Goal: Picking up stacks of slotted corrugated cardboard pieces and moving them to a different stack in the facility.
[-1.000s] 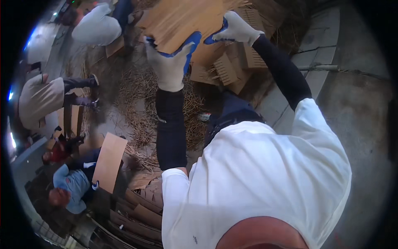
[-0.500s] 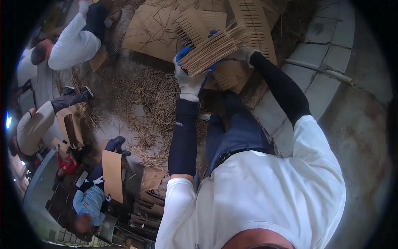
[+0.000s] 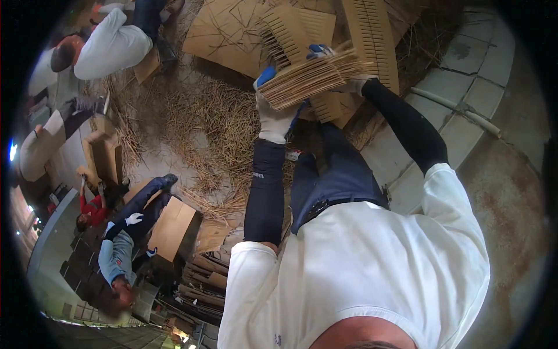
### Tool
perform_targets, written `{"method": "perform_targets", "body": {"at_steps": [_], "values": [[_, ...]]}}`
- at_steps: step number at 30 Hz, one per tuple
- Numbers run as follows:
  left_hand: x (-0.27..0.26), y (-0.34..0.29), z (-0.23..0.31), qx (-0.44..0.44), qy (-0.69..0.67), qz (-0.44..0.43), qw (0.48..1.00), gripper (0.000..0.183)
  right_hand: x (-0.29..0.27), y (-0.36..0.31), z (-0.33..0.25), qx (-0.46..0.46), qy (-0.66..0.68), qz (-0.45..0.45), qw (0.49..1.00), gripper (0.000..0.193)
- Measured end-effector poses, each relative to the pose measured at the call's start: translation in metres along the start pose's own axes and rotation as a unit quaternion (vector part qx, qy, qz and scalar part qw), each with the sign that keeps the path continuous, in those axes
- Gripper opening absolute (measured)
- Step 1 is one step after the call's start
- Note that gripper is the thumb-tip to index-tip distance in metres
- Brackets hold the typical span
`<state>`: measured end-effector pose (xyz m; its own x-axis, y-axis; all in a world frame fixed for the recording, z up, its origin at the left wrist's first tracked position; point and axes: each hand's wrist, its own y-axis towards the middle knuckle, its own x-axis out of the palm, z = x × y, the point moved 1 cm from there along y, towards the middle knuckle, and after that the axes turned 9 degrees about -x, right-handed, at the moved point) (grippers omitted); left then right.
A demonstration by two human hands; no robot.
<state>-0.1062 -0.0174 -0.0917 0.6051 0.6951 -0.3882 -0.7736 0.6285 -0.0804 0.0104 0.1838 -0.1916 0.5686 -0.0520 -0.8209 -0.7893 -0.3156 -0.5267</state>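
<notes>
Brown corrugated cardboard stack [image 3: 308, 78], many thin sheets pressed together, held aloft in front of the wearer, above a scatter of other cardboard. Change noted: one second ago a broad flat face was turned to the camera; now the layered edges are, with little further shift over the last half second. Reading: the sheets are being handled as one bundle, and their edges can now be checked for evenness. Long axis runs obliquely, lower left to upper right; left end fairly square, right end fanned and ragged. Left hand [image 3: 273, 116], gloved white and blue, closed on the near left end, thumb up along the edge. Right hand [image 3: 353, 85] holds toward the right end; its fingers are largely hidden by the sheets, so exact grip not readable. Beyond the stack: a slotted cardboard panel [image 3: 372, 38] and a flat cardboard sheet [image 3: 224, 32] with loose strips on it. Left of the wearer's legs, a heap of narrow brown strips [image 3: 215, 128] on the floor. Further left, a co-worker in light blue [image 3: 119, 253] beside a cardboard box [image 3: 172, 224].
</notes>
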Motion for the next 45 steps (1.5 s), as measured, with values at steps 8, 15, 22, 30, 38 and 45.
{"method": "perform_targets", "body": {"at_steps": [8, 15, 22, 30, 38, 45], "values": [[-0.003, 0.003, -0.005, 0.112, 0.098, -0.006, 0.989, 0.073, 0.032, 0.004, 0.010, 0.003, -0.042, -0.022, 0.999, 0.052], [-0.003, 0.003, 0.002, 0.136, 0.095, 0.018, 0.986, 0.071, 0.032, 0.002, 0.012, 0.027, -0.030, -0.012, 0.999, 0.051], [-0.045, -0.040, 0.003, 0.154, -0.012, 0.084, 0.984, 0.082, -0.051, -0.022, -0.060, 0.065, 0.191, 0.112, 0.973, 0.060], [-0.166, -0.181, 0.051, 0.052, -0.131, 0.187, 0.972, 0.079, -0.167, -0.032, -0.203, -0.160, 0.219, 0.246, 0.930, 0.065], [-0.330, -0.340, 0.106, 0.121, -0.254, 0.295, 0.913, 0.054, -0.309, -0.033, -0.360, -0.496, 0.559, 0.354, 0.562, 0.094], [-0.347, -0.436, 0.114, 0.142, -0.242, 0.431, 0.858, 0.050, -0.350, -0.019, -0.494, -0.577, 0.642, 0.126, 0.490, 0.061]]}}
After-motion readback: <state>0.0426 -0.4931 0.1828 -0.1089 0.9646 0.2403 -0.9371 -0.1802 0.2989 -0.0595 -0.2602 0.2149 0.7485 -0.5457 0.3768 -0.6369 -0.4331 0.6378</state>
